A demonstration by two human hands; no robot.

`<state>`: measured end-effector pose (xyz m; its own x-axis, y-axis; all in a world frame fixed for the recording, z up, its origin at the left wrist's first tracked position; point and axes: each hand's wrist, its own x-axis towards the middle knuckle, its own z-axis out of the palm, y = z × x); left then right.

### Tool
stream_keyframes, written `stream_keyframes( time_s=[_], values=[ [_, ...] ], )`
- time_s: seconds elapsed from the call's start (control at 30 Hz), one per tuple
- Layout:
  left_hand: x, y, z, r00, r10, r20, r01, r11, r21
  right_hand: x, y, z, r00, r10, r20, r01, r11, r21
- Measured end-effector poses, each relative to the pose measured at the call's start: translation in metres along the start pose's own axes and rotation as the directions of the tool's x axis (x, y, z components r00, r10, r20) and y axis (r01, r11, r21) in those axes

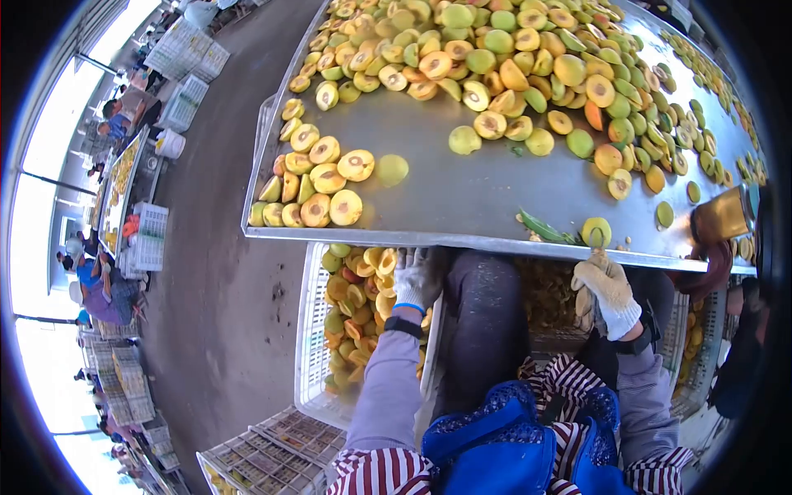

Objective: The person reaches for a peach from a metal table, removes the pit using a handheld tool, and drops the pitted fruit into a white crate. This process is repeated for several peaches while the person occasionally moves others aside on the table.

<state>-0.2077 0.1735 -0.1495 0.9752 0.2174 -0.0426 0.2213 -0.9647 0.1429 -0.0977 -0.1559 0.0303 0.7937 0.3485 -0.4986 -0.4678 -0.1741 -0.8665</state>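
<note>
My left hand (pixel 417 279), in a pale work glove, reaches over a white plastic crate (pixel 309 363) of halved peaches (pixel 351 309), just below the table's front edge. Its fingers are stretched out, their tips partly hidden by the edge, and no fruit shows in them. My right hand (pixel 606 289), also gloved, is at the front edge with its fingers curled closed. Something thin seems to stick up from it, in front of a green-yellow peach half (pixel 596 229) on the table; what it grips is too hidden to name.
A metal table (pixel 396 124) carries a large heap of peach halves (pixel 503 58) and a smaller group (pixel 318 186) at left. A green leaf (pixel 540 227) lies near the edge. A stacked crate (pixel 268 454) stands lower left. Other people work at tables far left.
</note>
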Motion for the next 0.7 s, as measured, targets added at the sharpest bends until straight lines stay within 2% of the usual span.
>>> stream_keyframes(
  time_s=[0.03, 0.07, 0.13, 0.17, 0.2, 0.27, 0.33, 0.4, 0.47, 0.53, 0.57, 0.6, 0.67, 0.7],
  values=[
    [-0.006, -0.004, 0.003, 0.998, -0.057, -0.005, 0.058, 0.998, 0.026, 0.003, -0.006, 0.002, 0.999, 0.047, 0.021, -0.047, 0.999, -0.004],
    [-0.011, -0.007, 0.006, 0.993, -0.114, -0.013, 0.115, 0.992, 0.052, 0.017, 0.012, -0.004, 0.997, -0.058, -0.046, 0.055, 0.996, -0.067],
    [-0.027, -0.008, -0.024, 0.919, -0.373, 0.127, 0.386, 0.916, -0.104, 0.017, -0.003, -0.004, 0.995, 0.097, -0.024, -0.098, 0.995, -0.035],
    [-0.029, -0.010, -0.039, 0.843, -0.471, 0.259, 0.497, 0.867, -0.042, 0.022, 0.002, -0.006, 0.995, 0.064, -0.074, -0.071, 0.993, -0.091],
    [-0.045, -0.026, -0.022, 0.847, -0.476, 0.238, 0.504, 0.860, -0.076, 0.018, -0.005, -0.002, 0.993, 0.077, -0.090, -0.085, 0.992, -0.090],
    [-0.068, -0.038, -0.028, 0.822, -0.523, 0.224, 0.549, 0.833, -0.070, 0.022, -0.001, -0.007, 0.997, 0.043, -0.066, -0.051, 0.991, -0.126],
    [-0.102, -0.065, -0.009, 0.814, -0.548, 0.195, 0.532, 0.837, 0.128, 0.024, 0.001, -0.010, 0.998, 0.043, -0.036, -0.047, 0.991, -0.127],
    [-0.158, -0.092, 0.027, 0.675, -0.668, 0.314, 0.692, 0.721, 0.047, 0.026, -0.001, -0.012, 0.999, 0.041, -0.023, -0.044, 0.986, -0.159],
    [-0.191, -0.072, -0.017, 0.572, -0.639, 0.514, 0.817, 0.498, -0.290, 0.027, -0.003, -0.011, 0.999, 0.044, -0.022, -0.048, 0.977, -0.206],
    [-0.228, -0.051, -0.013, 0.641, -0.534, 0.551, 0.623, 0.782, 0.033, 0.027, -0.007, -0.009, 0.998, 0.057, -0.004, -0.057, 0.980, -0.191],
    [-0.241, -0.044, -0.013, 0.581, -0.496, 0.645, 0.608, 0.791, 0.061, 0.027, -0.007, -0.008, 0.998, 0.065, 0.008, -0.062, 0.980, -0.187],
    [-0.252, -0.039, -0.016, 0.578, -0.526, 0.624, 0.662, 0.749, 0.019, 0.029, -0.006, -0.009, 0.998, 0.056, 0.003, -0.054, 0.980, -0.191],
    [-0.251, -0.046, -0.011, 0.656, -0.509, 0.557, 0.597, 0.801, 0.030, 0.030, -0.004, -0.010, 0.999, 0.036, -0.014, -0.038, 0.979, -0.198],
    [-0.238, -0.038, -0.017, 0.711, -0.567, 0.417, 0.663, 0.737, -0.130, 0.026, -0.011, -0.005, 0.997, 0.076, 0.011, -0.073, 0.980, -0.187]
  ],
)
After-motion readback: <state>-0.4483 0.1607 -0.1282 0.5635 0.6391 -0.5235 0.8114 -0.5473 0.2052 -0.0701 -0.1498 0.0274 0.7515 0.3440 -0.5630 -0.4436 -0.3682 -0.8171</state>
